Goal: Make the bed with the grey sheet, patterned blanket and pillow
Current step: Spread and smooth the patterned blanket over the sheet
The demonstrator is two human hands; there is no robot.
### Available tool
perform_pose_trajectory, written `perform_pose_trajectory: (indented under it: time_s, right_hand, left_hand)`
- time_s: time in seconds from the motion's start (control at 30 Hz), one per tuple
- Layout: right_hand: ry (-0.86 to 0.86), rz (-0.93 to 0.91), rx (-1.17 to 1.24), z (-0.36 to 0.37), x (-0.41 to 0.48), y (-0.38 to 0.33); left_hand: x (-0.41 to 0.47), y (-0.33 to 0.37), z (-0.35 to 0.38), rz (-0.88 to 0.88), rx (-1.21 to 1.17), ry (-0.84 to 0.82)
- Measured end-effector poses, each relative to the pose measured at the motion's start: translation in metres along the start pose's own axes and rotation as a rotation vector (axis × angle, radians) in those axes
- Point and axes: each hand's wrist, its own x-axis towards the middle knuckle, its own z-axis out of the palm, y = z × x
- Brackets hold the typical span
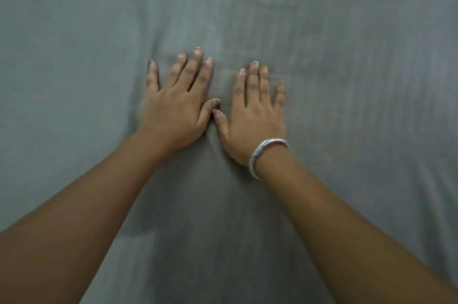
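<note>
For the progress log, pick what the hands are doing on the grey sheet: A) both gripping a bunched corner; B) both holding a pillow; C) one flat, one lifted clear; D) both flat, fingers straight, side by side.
D: the left hand and right hand both lie palm-down on the grey sheet, fingers straight, thumbs close together.

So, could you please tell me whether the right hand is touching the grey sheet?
Touching. The head view shows the right hand palm down on the grey sheet, fingers straight and flat against the fabric, with no gap visible.
</note>
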Motion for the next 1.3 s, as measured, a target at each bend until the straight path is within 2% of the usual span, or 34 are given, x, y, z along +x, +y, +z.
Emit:
perform_pose_trajectory:
  time_s: [0.07, 0.13, 0.17, 0.23, 0.3, 0.4, 0.43, 0.53, 0.6, 0.9, 0.97, 1.03, 1.13, 1.23, 1.3]
  right_hand:
    - [-0.013, 0.047, 0.005, -0.004, 0.014, -0.012]
    - [0.022, 0.156, -0.024, -0.001, 0.022, -0.037]
    - [0.03, 0.152, -0.038, 0.002, 0.022, -0.057]
    - [0.03, 0.036, -0.044, 0.011, 0.017, -0.101]
    - [0.001, -0.074, -0.041, 0.017, 0.014, -0.137]
    - [0.002, -0.269, -0.062, 0.019, 0.016, -0.158]
    - [0.014, -0.272, -0.059, 0.018, 0.018, -0.157]
    - [0.076, -0.01, -0.012, 0.02, 0.02, -0.155]
    - [0.091, 0.045, -0.009, 0.025, 0.017, -0.169]
    - [-0.031, -0.38, -0.105, 0.045, 0.009, -0.315]
    - [-0.099, -0.375, -0.079, 0.042, 0.01, -0.327]
    - [-0.052, -0.281, -0.042, 0.045, 0.003, -0.331]
    - [-0.035, -0.231, -0.067, 0.058, -0.012, -0.351]
    - [-0.046, -0.308, -0.106, 0.061, -0.011, -0.386]
    - [-0.077, -0.424, -0.141, 0.065, -0.007, -0.413]
  left_hand:
    - [-0.016, -0.024, 0.0, -0.068, 0.003, 0.019]
    - [-0.035, -0.042, 0.003, 0.046, 0.019, 0.021]
    - [-0.044, -0.052, 0.005, 0.103, 0.02, 0.024]
    - [-0.063, -0.081, 0.006, 0.101, 0.011, 0.019]
    - [-0.086, -0.113, 0.008, 0.019, 0.024, 0.033]
    - [-0.107, -0.141, 0.005, -0.134, 0.001, 0.06]
    - [-0.109, -0.14, 0.003, -0.145, -0.007, 0.076]
    - [-0.115, -0.127, 0.007, 0.027, -0.031, 0.103]
    - [-0.129, -0.132, 0.012, 0.074, -0.053, 0.096]
    - [-0.187, -0.254, 0.012, -0.224, 0.017, 0.066]
    - [-0.197, -0.256, 0.011, -0.194, -0.026, 0.093]
    - [-0.212, -0.257, 0.015, -0.141, -0.051, 0.101]
    - [-0.237, -0.276, 0.022, -0.178, -0.035, 0.072]
    - [-0.255, -0.306, 0.024, -0.236, -0.021, 0.027]
    - [-0.265, -0.326, 0.023, -0.302, -0.023, 0.033]
